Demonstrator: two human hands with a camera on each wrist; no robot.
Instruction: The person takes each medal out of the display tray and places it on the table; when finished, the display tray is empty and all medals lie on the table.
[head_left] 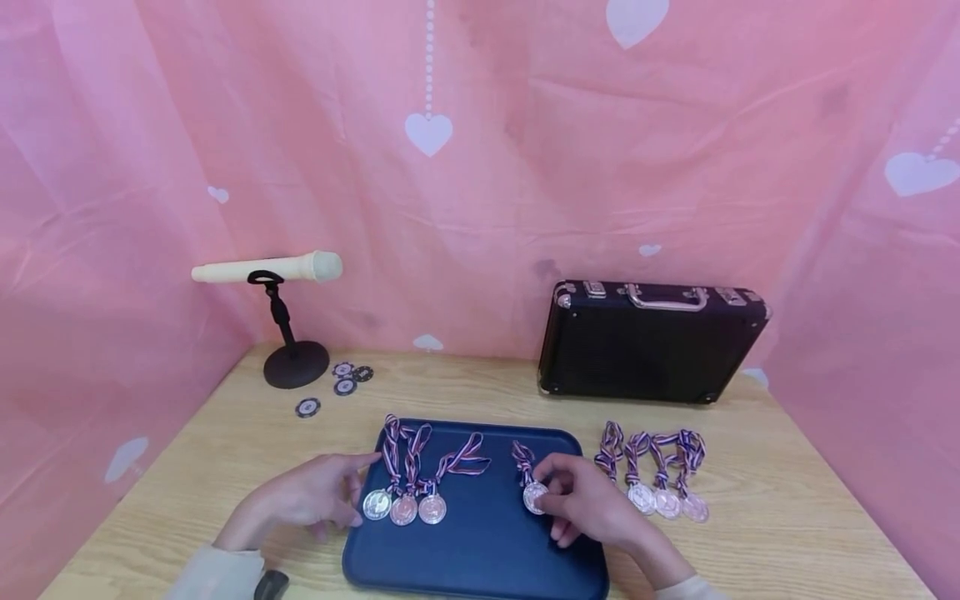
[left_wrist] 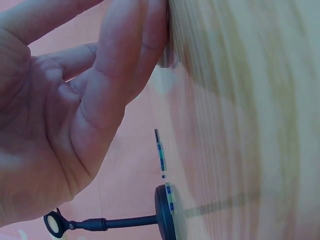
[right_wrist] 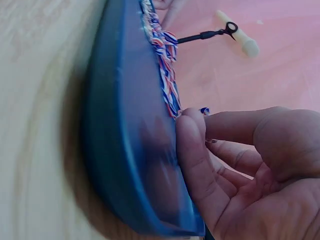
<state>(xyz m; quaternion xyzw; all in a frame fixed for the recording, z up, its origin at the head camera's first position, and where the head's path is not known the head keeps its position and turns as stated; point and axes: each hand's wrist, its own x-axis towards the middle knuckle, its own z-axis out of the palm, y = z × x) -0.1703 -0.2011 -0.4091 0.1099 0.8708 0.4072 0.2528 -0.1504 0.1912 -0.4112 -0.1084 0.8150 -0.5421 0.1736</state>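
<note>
My right hand [head_left: 588,504] pinches a silvery medal [head_left: 533,497] between thumb and fingers over the right part of the blue tray [head_left: 465,562]. Its striped ribbon [head_left: 522,454] trails away behind it; in the right wrist view the fingertips largely hide the disc. Three more medals lie side by side on the tray's left: a pale one [head_left: 377,504], a coppery one [head_left: 403,509] and another coppery one [head_left: 432,508]. Beside the tray's left edge, my left hand [head_left: 318,496] has loosely bent fingers and holds nothing. Its index fingertip is at the rim.
Several medals with ribbons [head_left: 667,503] lie on the wooden table [head_left: 795,517] right of the tray. A black briefcase [head_left: 652,346] stands at the back right. Back left are a microphone [head_left: 262,269] on a stand [head_left: 296,364] and several poker chips [head_left: 345,387].
</note>
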